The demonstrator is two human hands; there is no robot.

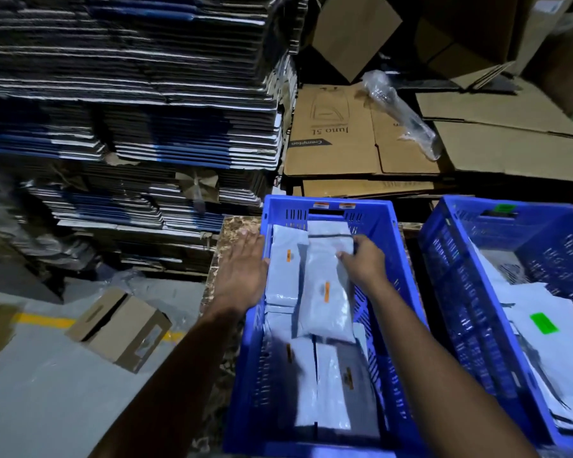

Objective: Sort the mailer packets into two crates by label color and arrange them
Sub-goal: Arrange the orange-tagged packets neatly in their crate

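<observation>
Stacked flattened cardboard point(129, 94) fills the background; your left hand point(242, 276) lies open and flat on the left blue plastic crate point(401, 259) wall, your right hand point(364, 262) pinches a grey orange-labelled mailer packet point(325, 292) inside; green-labelled packets point(549, 328) fill the right blue crate point(470, 292)

The light is dim. On the left a tall stack of flattened cartons point(129, 104) rises in dark and blue layers. Behind, brown flattened boxes point(361, 137) lie with a crumpled clear plastic wrap point(399, 110) on them. The grey floor point(47, 401) has a yellow line point(45, 320), and a small open cardboard box point(119, 328) lies there, tilted.
</observation>
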